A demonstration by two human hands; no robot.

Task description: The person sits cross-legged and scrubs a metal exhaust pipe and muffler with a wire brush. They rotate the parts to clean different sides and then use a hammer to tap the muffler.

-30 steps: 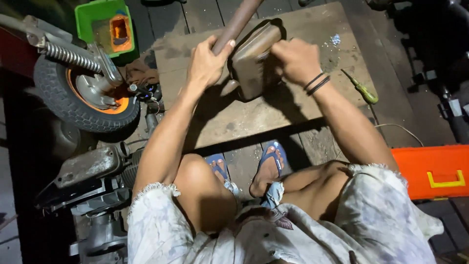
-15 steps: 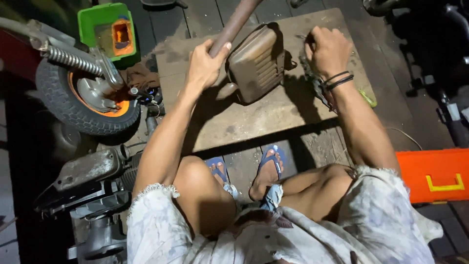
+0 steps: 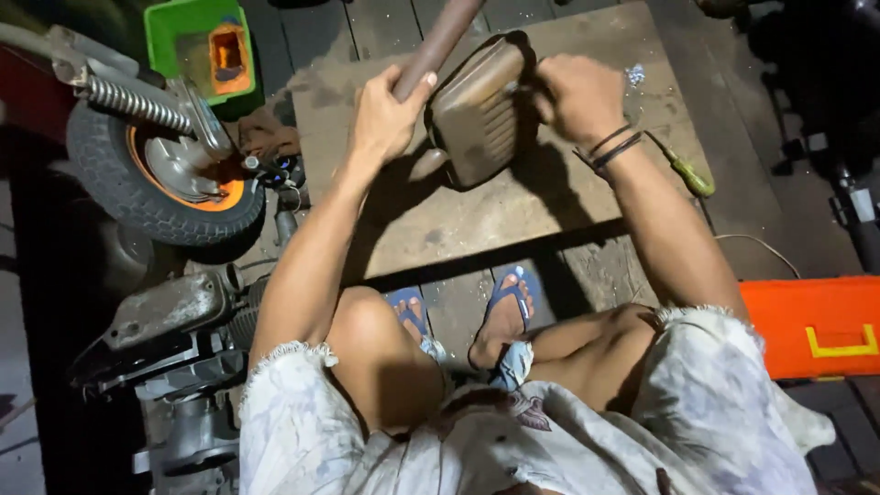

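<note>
My left hand [image 3: 385,119] is closed around a brown metal pipe [image 3: 445,37] that slants up toward the top of the view. Joined to the pipe is a brown ribbed metal cover [image 3: 477,115], resting tilted on a wooden board [image 3: 550,211]. My right hand [image 3: 577,96], with dark bands at the wrist, is fisted at the cover's right edge. A thin metal tip of a small tool shows from the fist against the cover; the rest of the tool is hidden in the hand.
A green-handled screwdriver [image 3: 687,174] lies on the board's right side. A small wheel with an orange rim [image 3: 174,174], a coil spring [image 3: 128,101] and a green tray [image 3: 197,41] sit left. Engine parts [image 3: 174,312] lie lower left, an orange case [image 3: 816,325] right. My sandalled feet [image 3: 509,307] rest below the board.
My right hand left the cover, went right over the board, then came back to the cover's right edge in a fist. My left hand stayed on the pipe.
</note>
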